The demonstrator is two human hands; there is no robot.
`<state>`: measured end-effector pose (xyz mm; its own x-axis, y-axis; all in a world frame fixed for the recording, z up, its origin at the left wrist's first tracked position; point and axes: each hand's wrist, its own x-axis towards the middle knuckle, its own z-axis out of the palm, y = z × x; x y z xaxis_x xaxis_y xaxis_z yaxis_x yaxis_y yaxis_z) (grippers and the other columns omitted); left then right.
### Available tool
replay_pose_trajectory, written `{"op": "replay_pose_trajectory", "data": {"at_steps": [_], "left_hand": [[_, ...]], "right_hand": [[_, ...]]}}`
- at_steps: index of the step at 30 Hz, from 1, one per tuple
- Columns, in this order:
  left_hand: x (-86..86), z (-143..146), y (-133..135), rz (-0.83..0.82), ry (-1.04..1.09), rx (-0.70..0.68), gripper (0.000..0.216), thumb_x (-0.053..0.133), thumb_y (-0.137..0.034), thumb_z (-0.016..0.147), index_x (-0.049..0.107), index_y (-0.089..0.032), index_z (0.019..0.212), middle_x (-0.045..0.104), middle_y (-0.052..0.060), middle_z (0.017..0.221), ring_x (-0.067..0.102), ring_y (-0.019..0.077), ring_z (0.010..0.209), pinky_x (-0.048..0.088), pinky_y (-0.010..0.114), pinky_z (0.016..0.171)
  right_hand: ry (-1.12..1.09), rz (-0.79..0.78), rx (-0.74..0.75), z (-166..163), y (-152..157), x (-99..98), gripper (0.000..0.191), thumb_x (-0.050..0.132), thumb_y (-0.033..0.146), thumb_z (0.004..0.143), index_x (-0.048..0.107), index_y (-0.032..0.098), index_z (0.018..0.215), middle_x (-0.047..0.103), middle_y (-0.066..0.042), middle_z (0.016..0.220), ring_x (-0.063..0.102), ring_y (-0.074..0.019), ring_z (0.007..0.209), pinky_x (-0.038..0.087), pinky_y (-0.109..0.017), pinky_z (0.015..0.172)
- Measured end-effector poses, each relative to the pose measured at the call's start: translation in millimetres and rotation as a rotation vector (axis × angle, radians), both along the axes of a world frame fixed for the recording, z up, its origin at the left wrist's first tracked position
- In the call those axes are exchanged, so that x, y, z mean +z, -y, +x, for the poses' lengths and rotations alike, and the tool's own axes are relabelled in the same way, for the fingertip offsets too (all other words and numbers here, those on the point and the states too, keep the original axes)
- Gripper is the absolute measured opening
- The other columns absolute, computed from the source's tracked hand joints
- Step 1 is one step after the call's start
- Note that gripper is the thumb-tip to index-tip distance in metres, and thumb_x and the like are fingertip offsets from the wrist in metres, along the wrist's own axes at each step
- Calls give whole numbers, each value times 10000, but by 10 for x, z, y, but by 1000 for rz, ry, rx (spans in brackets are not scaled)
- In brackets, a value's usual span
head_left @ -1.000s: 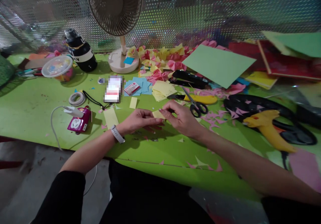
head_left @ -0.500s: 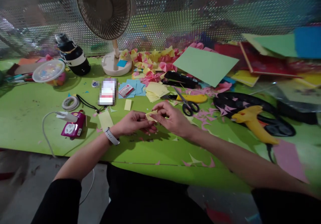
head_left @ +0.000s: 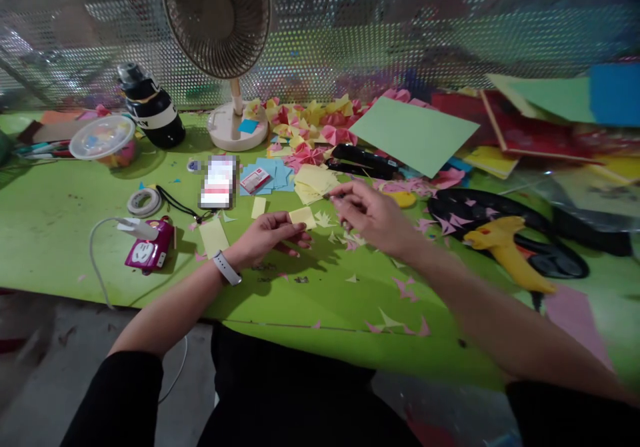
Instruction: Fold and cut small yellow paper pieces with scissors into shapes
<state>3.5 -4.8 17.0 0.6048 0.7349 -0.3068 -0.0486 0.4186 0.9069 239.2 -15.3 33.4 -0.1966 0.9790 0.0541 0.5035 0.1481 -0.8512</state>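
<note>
Centre of frame: left hand (head_left: 265, 237), grip pinching a yellow paper (head_left: 303, 217) above the green surface (head_left: 60, 220); right hand (head_left: 373, 215) just right, fingers loosely curled, its hold unclear.

Green bench (head_left: 60, 220) w/ fan (head_left: 220, 27) at back, black bottle (head_left: 153, 110) & lidded tub (head_left: 103, 140) to the left, tape roll (head_left: 143, 201) nr pink plug block (head_left: 147, 252), yellow glue gun (head_left: 505, 247) right, green sheet (head_left: 413, 133) behind, pink scraps (head_left: 405, 287) scattered.
</note>
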Motion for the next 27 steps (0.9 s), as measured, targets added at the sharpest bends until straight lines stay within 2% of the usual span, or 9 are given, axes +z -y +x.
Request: {"op": "replay_pose_trajectory", "data": {"at_steps": [3, 7, 11, 15, 18, 21, 23, 25, 27], "left_hand": [[3, -10, -20, 24, 15, 69, 268, 725, -360, 831, 594, -128, 861, 713, 48, 860, 684, 115, 750, 551, 241, 640], [-5, -11, -36, 50, 21, 108, 221, 710, -330, 838, 598, -140, 843, 669, 20, 814, 659, 110, 740, 546, 238, 629], [-12, -8, -37, 65, 3, 116, 237, 717, -353, 831, 623, -139, 865, 656, 13, 805, 637, 96, 716, 533, 226, 618], [-16, 8, -25, 63, -11, 110, 299, 744, -409, 800, 635, -134, 846, 664, 15, 810, 633, 93, 706, 520, 216, 589], [-19, 23, -17, 46, -17, 124, 322, 757, -424, 785, 642, -128, 841, 680, 25, 814, 638, 90, 697, 509, 208, 570], [-8, 34, -12, 45, -26, 151, 318, 743, -428, 801, 640, -129, 839, 690, 27, 809, 638, 80, 675, 496, 194, 555], [6, 39, -8, 46, -46, 175, 307, 729, -421, 818, 632, -130, 826, 697, 28, 804, 635, 67, 648, 483, 182, 542], [13, 41, -1, 49, -48, 185, 307, 718, -420, 828, 625, -128, 823, 702, 29, 795, 634, 60, 616, 477, 177, 532], [4, 43, 9, 55, -19, 185, 324, 711, -435, 833, 617, -126, 823, 707, 31, 786, 641, 61, 597, 489, 184, 541]], "right_hand": [[372, 42, -25, 426, -104, 52, 245, 608, 451, 889, 635, 225, 797, 632, -44, 659, 460, -112, 441, 292, -260, 390], [681, 202, -99, 837, -116, -161, 358, 730, 482, 760, 527, 229, 608, 550, -25, 543, 390, -109, 408, 167, -246, 370], [708, 262, -120, 966, -72, -453, 402, 740, 494, 739, 449, 246, 613, 452, 12, 469, 288, -88, 356, 139, -257, 363], [671, 246, -155, 972, -93, -541, 388, 788, 454, 685, 461, 253, 630, 461, 11, 479, 296, -98, 387, 184, -263, 397], [738, 108, -136, 908, -121, -430, 327, 778, 392, 684, 498, 241, 608, 509, -5, 494, 353, -109, 398, 228, -271, 420], [839, -84, -119, 826, -121, -201, 226, 712, 370, 738, 556, 229, 657, 606, -48, 574, 463, -149, 444, 284, -300, 441], [831, -189, -123, 804, -104, -40, 215, 679, 399, 773, 581, 221, 701, 651, -79, 628, 525, -175, 485, 325, -326, 463], [714, -253, -165, 805, -74, 77, 213, 679, 409, 783, 601, 212, 764, 696, -112, 721, 576, -184, 530, 381, -346, 502], [460, -298, -190, 794, -31, 121, 203, 684, 388, 796, 610, 206, 847, 718, -142, 841, 623, -185, 598, 450, -354, 561]]}}
